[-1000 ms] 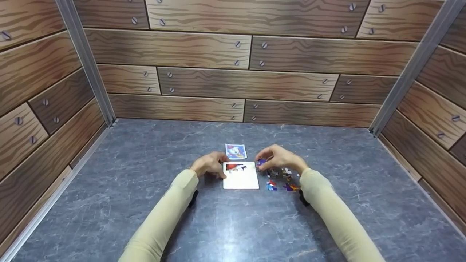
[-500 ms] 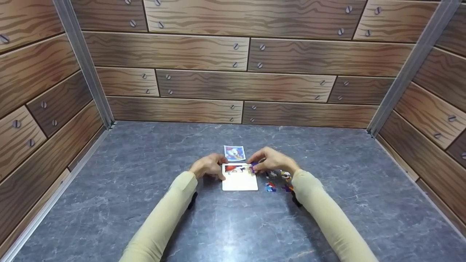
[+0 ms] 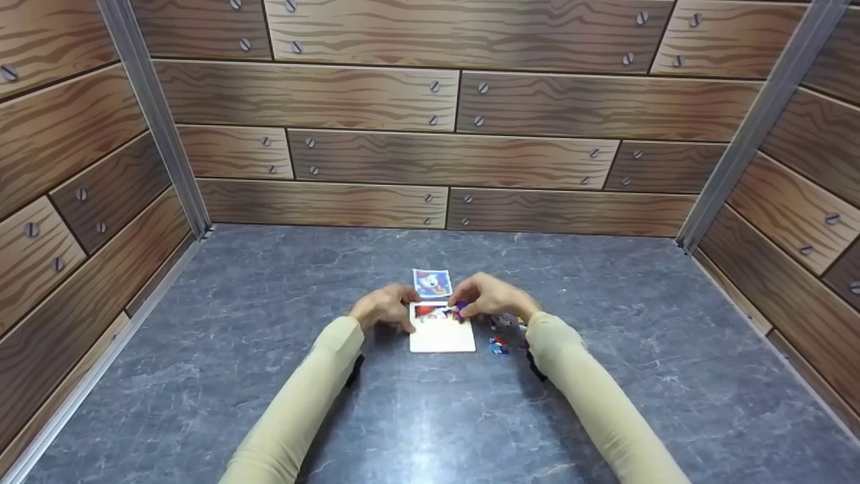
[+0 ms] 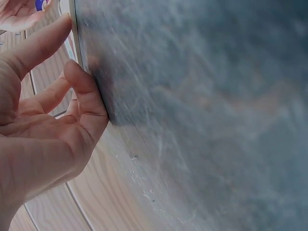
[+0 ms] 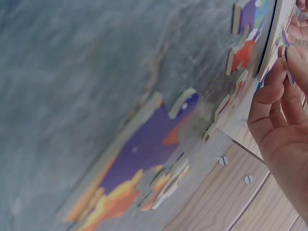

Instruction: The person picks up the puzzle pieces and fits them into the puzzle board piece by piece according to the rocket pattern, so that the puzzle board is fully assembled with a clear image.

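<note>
A white square puzzle board (image 3: 442, 339) lies in front of me, with a few coloured picture parts fitted along its far edge. My left hand (image 3: 386, 306) holds the board at its far left corner; the left wrist view has thumb and a bent finger against the board's edge (image 4: 73, 29). A purple jigsaw piece (image 3: 461, 310) is pinched between thumb and fingers of my right hand (image 3: 494, 296), right over the board's far right corner. In the right wrist view this jigsaw piece (image 5: 288, 60) appears edge-on, tilted against the board.
Several loose jigsaw pieces (image 3: 499, 345) lie right of the board, partly hidden under my right forearm; a large purple and orange piece (image 5: 139, 149) shows closest in the right wrist view. Beyond the board is a small picture card (image 3: 432, 283). Wood-patterned walls (image 3: 322, 202) enclose the grey table.
My right hand has carried the purple jigsaw piece leftward from beside the board to its far right corner. The left hand stays at the board's left side.
</note>
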Motion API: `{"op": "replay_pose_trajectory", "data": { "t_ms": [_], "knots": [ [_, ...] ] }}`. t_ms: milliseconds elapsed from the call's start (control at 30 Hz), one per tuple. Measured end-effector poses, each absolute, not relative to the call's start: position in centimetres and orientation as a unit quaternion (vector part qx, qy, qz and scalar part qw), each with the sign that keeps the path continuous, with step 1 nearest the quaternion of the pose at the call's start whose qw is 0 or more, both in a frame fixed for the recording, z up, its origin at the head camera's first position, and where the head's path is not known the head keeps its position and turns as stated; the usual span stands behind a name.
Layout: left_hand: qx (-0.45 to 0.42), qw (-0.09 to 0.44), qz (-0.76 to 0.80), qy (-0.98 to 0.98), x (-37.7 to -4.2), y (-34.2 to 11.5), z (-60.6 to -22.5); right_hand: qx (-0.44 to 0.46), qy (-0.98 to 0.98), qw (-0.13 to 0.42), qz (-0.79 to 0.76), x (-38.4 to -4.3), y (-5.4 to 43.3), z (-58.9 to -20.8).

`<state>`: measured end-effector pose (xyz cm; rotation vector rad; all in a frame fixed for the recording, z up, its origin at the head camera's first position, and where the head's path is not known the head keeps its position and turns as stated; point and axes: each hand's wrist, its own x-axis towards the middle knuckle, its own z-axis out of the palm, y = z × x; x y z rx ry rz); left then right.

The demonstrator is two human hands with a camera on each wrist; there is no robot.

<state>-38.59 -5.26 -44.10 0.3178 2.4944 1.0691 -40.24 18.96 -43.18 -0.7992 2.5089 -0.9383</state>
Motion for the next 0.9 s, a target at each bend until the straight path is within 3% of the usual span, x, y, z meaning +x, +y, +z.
{"op": "replay_pose_trajectory", "data": {
  "t_ms": [900],
  "knots": [
    [0.122, 0.207, 0.382, 0.892, -38.6, -5.4, -44.1, -0.251, 0.912, 0.146, -0.290, -40.6, 17.8, -43.6]
  ]
}}
